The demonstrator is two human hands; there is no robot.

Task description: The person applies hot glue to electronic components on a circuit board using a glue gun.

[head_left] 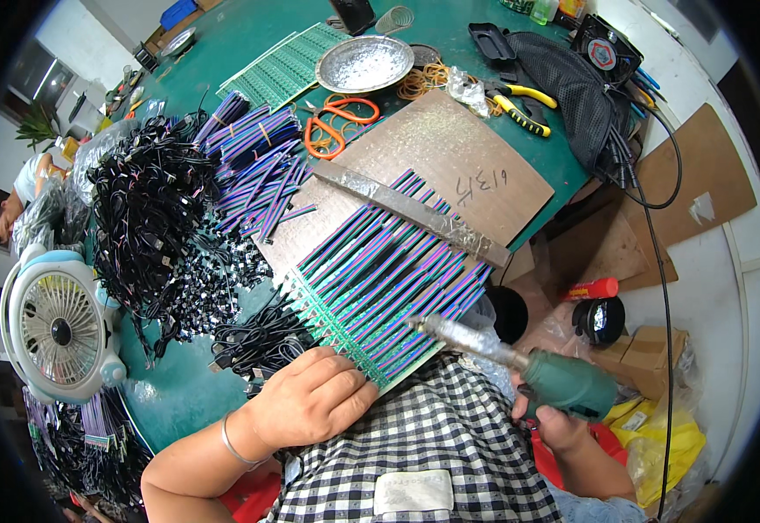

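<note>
The largest thing is the green-topped bench (450, 30). On it lies a flat, brown wooden board (511, 166) with some handwriting. I take the middle of the view as the clock centre.

Toward ten o'clock there is a big, tangled heap of black cables (149, 187). At the centre, a green circuit board (354, 347) carries many parallel striped wires (380, 261) in pink, blue, green and black, which stretch over the wooden board toward one o'clock. At nine o'clock stands a round white and pale-blue plastic fan (59, 331).

A green-bodied tool with a long metal barrel (572, 383) is at four o'clock; its tip points toward ten o'clock, over the wires, and I cannot tell if it touches them. A long, worn grey bar (424, 218) lies across the wires.

The left hand (319, 397), at seven o'clock, rests with bent fingers on the near edge of the circuit board; its thumb is hidden, so I cannot tell if it grips. The right hand (554, 423) is wrapped around the tool. A round metal dish (364, 64) is at twelve o'clock, and yellow-and-black pliers (524, 109) are at one o'clock.
</note>
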